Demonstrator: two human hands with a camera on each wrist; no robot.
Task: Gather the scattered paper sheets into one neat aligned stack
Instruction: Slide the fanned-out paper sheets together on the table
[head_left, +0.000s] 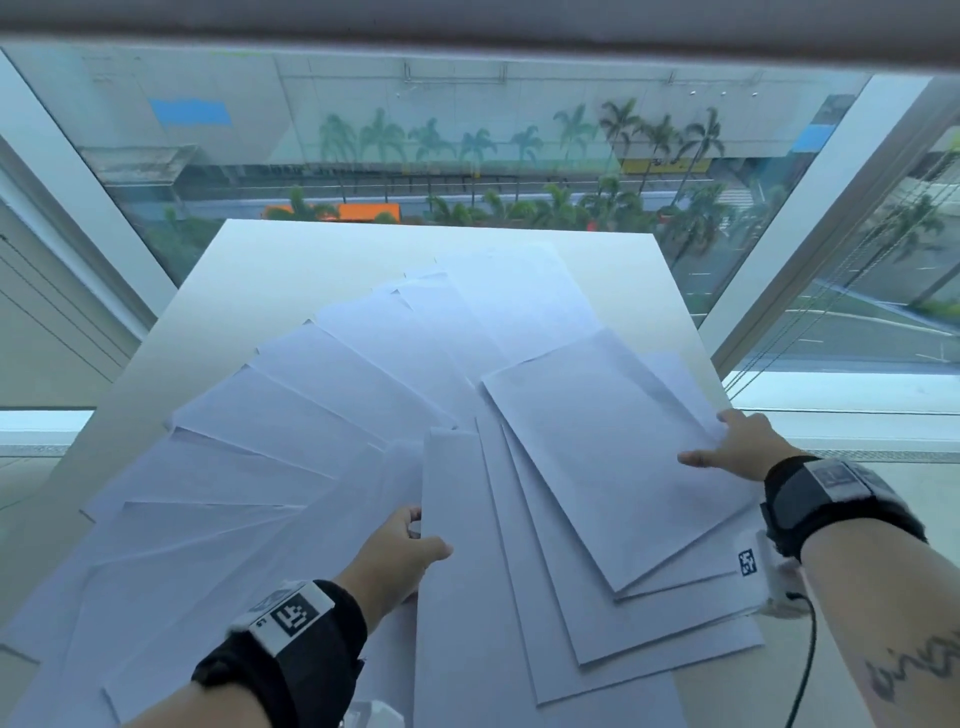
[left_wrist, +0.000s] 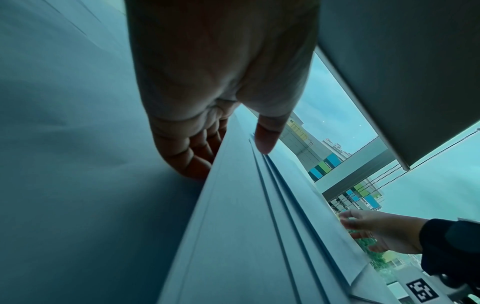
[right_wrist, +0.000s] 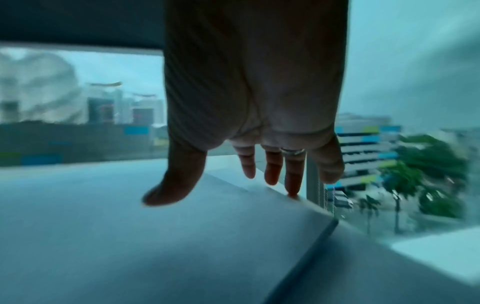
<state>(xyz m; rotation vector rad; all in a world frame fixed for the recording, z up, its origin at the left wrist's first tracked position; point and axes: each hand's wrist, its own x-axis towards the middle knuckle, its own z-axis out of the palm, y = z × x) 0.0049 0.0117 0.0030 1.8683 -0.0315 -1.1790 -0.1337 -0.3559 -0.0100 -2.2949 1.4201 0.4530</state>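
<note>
Several white paper sheets (head_left: 322, 405) lie fanned across the white table (head_left: 291, 260), from the near left to the far middle. A looser pile of overlapping sheets (head_left: 597, 493) sits at the right, its edges stepped and not aligned. My left hand (head_left: 421, 540) grips that pile's left edge; in the left wrist view the left hand (left_wrist: 228, 156) has its thumb on top and its fingers curled underneath. My right hand (head_left: 717, 441) rests at the top sheet's right edge. In the right wrist view the right hand (right_wrist: 221, 189) has straight fingers at the edge and its thumb over the paper (right_wrist: 182, 246).
The table stands against a large window with slanted white frames on both sides. Blind cords (head_left: 831, 322) hang at the right, just beyond the table's right edge and my right hand. A pale sill (head_left: 857, 400) runs behind that hand.
</note>
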